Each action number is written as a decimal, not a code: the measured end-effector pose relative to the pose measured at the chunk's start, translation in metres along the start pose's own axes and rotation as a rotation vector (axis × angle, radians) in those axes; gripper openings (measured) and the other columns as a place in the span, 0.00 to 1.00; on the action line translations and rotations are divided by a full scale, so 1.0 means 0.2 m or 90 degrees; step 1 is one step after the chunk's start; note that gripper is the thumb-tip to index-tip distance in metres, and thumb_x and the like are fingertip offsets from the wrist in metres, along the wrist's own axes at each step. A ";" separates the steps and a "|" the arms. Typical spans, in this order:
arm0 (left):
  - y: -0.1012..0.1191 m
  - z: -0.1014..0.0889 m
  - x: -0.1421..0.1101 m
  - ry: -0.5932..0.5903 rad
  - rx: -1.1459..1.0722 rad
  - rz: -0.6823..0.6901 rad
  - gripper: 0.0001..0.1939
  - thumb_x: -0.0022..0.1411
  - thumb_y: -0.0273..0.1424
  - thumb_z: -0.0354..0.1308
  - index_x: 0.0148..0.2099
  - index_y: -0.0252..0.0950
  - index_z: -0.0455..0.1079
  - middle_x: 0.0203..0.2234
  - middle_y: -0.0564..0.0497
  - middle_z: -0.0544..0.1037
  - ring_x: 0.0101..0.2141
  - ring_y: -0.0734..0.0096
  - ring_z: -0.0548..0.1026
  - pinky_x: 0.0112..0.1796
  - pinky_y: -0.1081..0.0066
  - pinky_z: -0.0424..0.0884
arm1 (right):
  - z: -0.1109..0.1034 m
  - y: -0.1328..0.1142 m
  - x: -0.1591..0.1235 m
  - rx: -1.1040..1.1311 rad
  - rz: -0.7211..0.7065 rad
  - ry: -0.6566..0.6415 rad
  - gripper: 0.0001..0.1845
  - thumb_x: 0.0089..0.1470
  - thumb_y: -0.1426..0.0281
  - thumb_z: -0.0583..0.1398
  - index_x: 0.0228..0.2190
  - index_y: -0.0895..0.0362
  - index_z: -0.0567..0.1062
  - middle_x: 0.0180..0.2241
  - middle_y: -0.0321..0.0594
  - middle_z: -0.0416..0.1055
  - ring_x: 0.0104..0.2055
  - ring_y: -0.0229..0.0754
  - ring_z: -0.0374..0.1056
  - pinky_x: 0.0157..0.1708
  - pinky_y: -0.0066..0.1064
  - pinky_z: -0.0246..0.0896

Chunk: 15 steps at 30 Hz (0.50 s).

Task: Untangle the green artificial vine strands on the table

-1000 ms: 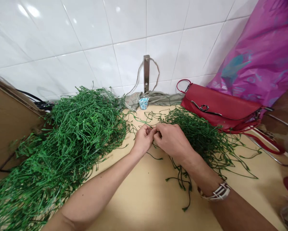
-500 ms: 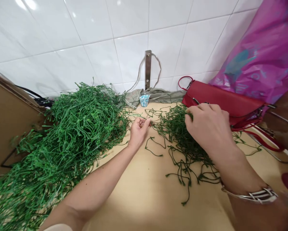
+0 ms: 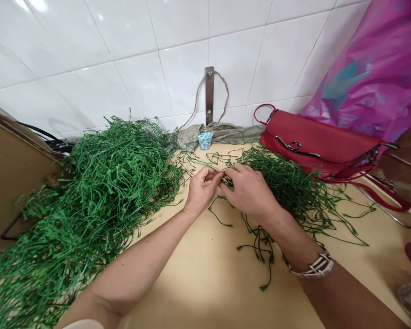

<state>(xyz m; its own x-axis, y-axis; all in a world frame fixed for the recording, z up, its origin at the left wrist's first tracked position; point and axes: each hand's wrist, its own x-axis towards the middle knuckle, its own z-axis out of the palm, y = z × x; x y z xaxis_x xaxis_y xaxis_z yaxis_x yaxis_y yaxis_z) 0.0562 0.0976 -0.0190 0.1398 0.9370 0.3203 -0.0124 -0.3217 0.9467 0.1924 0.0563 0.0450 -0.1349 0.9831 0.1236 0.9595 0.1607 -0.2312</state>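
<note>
Fingers of the left hand [image 3: 212, 175] and fingers of the right hand [image 3: 232, 170] are closed narrow, pinched on a thin strand of artificial green vine [image 3: 219, 172] at the middle of the frame, with the two hands almost touching. Whether one strand or several are held cannot be told, as the fingertips hide it. The strand is judged light, soft and springy, and it is best taken close to the pinch, since it bends easily when gripped further along. A loose tangle of vine [image 3: 287, 183] lies right of the hands, with dark ends trailing toward the lower middle of the frame. A far larger heap of vine [image 3: 105, 183] fills the left of the counter [image 3: 198, 283]. Crossed strands are likely to catch on one another. At the upper right, a red handbag [image 3: 315, 146] and a pink plastic bag [image 3: 359, 77] lean against the tiled wall [image 3: 88, 50], and a small cup of blue bits [image 3: 205, 140] stands at the back beside a grey cloth [image 3: 226, 134].
</note>
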 end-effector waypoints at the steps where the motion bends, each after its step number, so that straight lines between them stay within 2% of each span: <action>1: 0.00 0.00 0.00 0.003 0.013 0.003 0.12 0.61 0.39 0.66 0.35 0.36 0.72 0.32 0.50 0.81 0.33 0.72 0.77 0.37 0.72 0.71 | 0.00 -0.01 0.00 -0.029 0.004 0.008 0.16 0.66 0.67 0.55 0.46 0.61 0.79 0.49 0.53 0.77 0.53 0.55 0.69 0.43 0.39 0.56; 5: 0.00 0.00 0.00 0.003 0.033 0.008 0.09 0.62 0.36 0.64 0.36 0.35 0.73 0.33 0.49 0.81 0.33 0.73 0.77 0.38 0.73 0.70 | 0.02 -0.04 -0.01 -0.074 0.006 0.008 0.18 0.68 0.71 0.50 0.42 0.61 0.79 0.46 0.53 0.78 0.51 0.53 0.70 0.43 0.39 0.55; 10: -0.06 0.02 -0.01 0.017 -0.027 -0.100 0.11 0.61 0.38 0.65 0.37 0.36 0.70 0.26 0.55 0.76 0.27 0.76 0.72 0.32 0.75 0.66 | 0.03 -0.07 -0.01 -0.131 -0.030 -0.013 0.16 0.66 0.76 0.50 0.43 0.61 0.78 0.45 0.53 0.79 0.47 0.52 0.71 0.43 0.40 0.54; 15: -0.14 0.04 0.01 0.063 -0.044 -0.146 0.15 0.60 0.39 0.66 0.34 0.37 0.65 0.23 0.58 0.71 0.26 0.77 0.69 0.31 0.76 0.65 | 0.03 -0.13 -0.02 -0.152 -0.075 -0.071 0.19 0.64 0.80 0.50 0.46 0.63 0.78 0.45 0.55 0.80 0.48 0.54 0.72 0.44 0.41 0.54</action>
<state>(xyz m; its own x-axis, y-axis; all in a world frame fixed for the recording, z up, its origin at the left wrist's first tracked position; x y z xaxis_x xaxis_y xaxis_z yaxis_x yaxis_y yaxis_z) 0.0655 0.1062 -0.0449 0.0487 0.9943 0.0950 -0.0600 -0.0921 0.9939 0.1670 0.0478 0.0453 -0.2622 0.9647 0.0261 0.9650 0.2620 0.0130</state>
